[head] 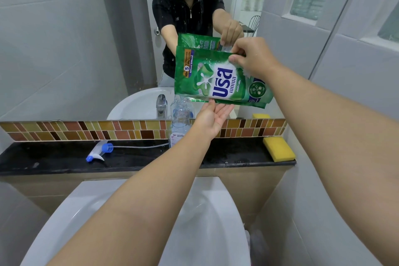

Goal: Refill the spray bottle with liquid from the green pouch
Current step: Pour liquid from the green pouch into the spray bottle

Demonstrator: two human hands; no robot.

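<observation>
The green pouch [218, 80] hangs tilted on its side in the air in front of the mirror. My right hand [251, 56] pinches its upper right corner. My left hand [212, 117] is under the pouch's lower edge, palm up, fingertips touching it. Just below the pouch's lower left corner stands the clear spray bottle [180, 124], uncapped, on the black ledge [54, 164]. Its white and blue spray head [99, 151], with a long tube, lies on the ledge to the left.
A yellow sponge [279, 149] lies at the right end of the ledge. The white sink basin [205, 211] is below my arms. A mirror behind the ledge reflects the person, the faucet and the pouch. Tiled walls close in on both sides.
</observation>
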